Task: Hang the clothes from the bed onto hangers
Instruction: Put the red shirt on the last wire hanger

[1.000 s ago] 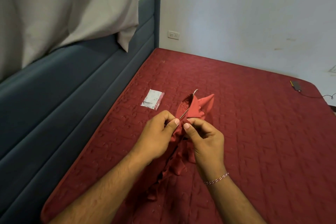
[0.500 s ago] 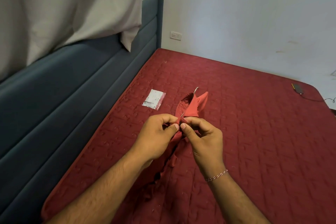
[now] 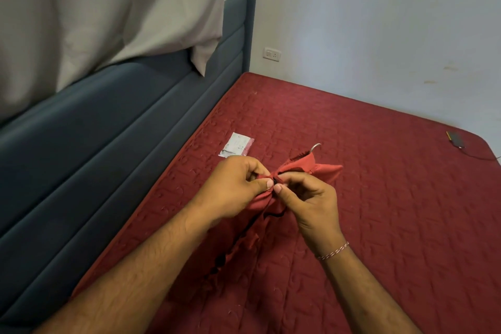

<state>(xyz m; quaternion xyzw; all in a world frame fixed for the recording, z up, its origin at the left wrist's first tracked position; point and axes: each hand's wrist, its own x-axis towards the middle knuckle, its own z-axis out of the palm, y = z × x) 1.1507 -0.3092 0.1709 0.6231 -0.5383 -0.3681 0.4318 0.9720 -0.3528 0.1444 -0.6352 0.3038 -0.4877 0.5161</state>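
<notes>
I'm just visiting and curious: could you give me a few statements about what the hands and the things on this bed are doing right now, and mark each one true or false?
1. Both hands pinch the red garment. True: the left hand and the right hand meet at a bunched part of it.
2. A metal hook sticks out beyond the garment. True.
3. The small plastic packet is held in the left hand. False: it lies on the red mattress, beyond the hands.
4. The dark device lies beside the blue headboard. False: it lies at the mattress's far right corner.
5. The right wrist is bare. False: it wears a thread bracelet.
</notes>
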